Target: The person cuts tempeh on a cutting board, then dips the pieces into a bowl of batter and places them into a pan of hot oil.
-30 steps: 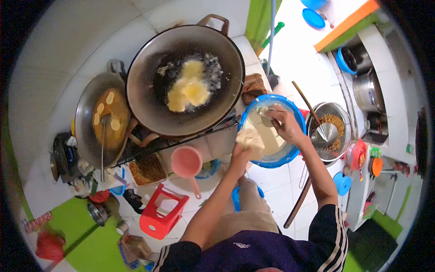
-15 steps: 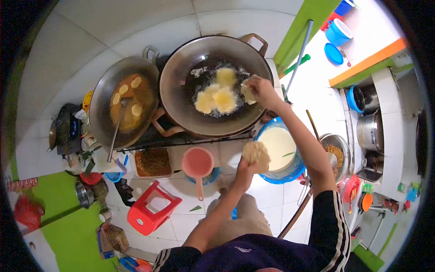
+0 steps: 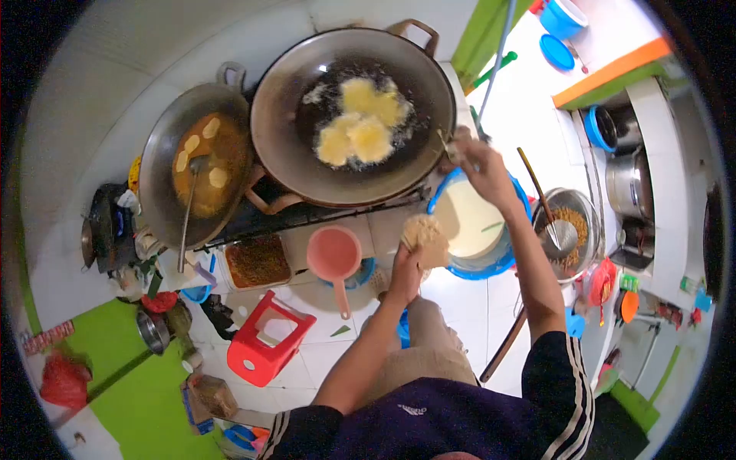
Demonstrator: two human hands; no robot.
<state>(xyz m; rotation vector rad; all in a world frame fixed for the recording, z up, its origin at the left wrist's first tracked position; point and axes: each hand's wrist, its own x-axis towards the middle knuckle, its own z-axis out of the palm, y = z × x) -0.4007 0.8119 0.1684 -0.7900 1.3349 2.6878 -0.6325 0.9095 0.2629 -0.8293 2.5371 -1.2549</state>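
Observation:
My left hand (image 3: 408, 268) grips a stack of thin pale slices (image 3: 426, 239) beside the basin. Smeared by motion, my right hand (image 3: 484, 170) hangs near the large wok's right rim, above the edge of a blue basin (image 3: 512, 262) of creamy batter (image 3: 469, 222); whether its fingertips hold anything is unclear. Several yellow battered pieces (image 3: 370, 141) bubble in oil in the large wok (image 3: 280, 115). To its left, a smaller wok (image 3: 157, 169) holds orange-brown liquid, pale pieces and a ladle (image 3: 188, 213).
Below the stove are a pink dipper (image 3: 334, 253), a tray of brownish-red food (image 3: 257, 262) and a red stool (image 3: 263, 360). On the right, a metal bowl (image 3: 589, 253) holds small brown food and a strainer (image 3: 563, 234).
My right hand has moved from over the large wok toward the basin. The slice it held is gone from its grip, and another piece lies at the right of the frying group. The view has shifted.

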